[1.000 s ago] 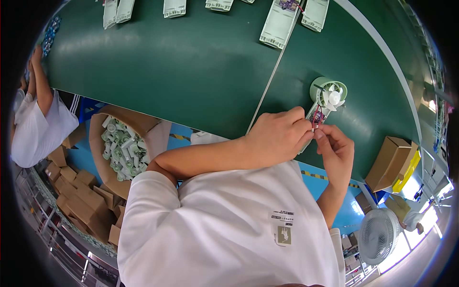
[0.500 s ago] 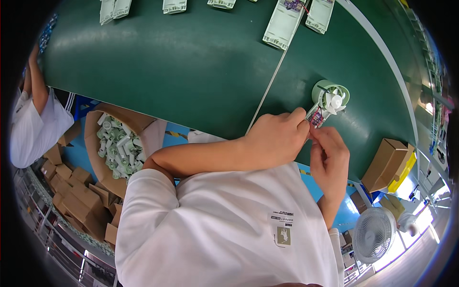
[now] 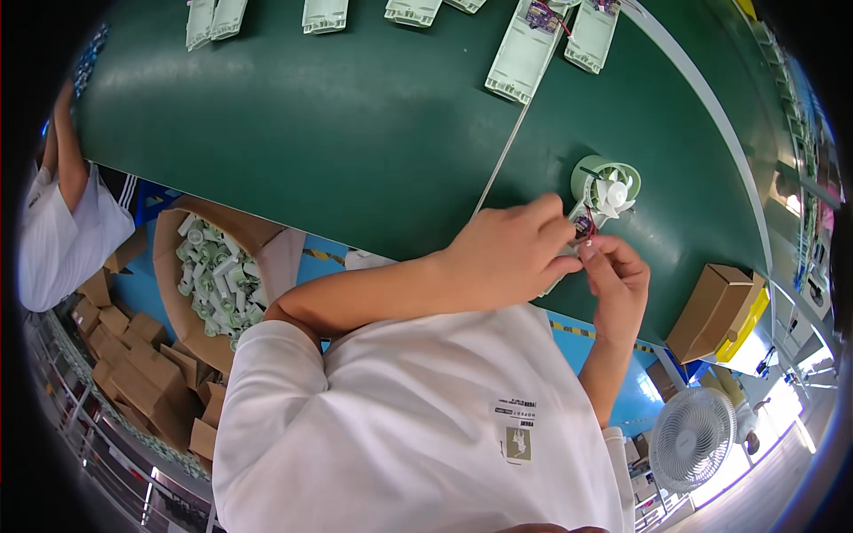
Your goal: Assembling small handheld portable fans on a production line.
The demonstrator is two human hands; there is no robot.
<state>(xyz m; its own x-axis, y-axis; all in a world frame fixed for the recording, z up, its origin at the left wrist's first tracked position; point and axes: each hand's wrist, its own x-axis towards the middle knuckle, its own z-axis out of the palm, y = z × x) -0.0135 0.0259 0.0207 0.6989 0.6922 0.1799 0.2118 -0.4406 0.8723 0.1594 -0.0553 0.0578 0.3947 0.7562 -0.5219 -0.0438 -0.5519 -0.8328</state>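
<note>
A pale green handheld fan housing, with a round head and white blades, lies on the green table in front of me. A small circuit board with red wires shows in its opened handle. My left hand lies across the handle, fingers curled around it, partly blurred; the handle's lower end peeks out below the thumb. From the right, my right hand pinches a tiny whitish piece, which looks like a wire connector, between thumb and index finger beside the board. The fingers partly hide it.
Several pale green handle shells lie along the table's far side, some with boards. At left a carton holds many green and white parts, near another person's arm. A cardboard box and a standing fan are at right.
The fan housing has shifted slightly left and down. My left fingers have lifted and opened a little from the board, while my right fingertips now show the tiny whitish piece.
</note>
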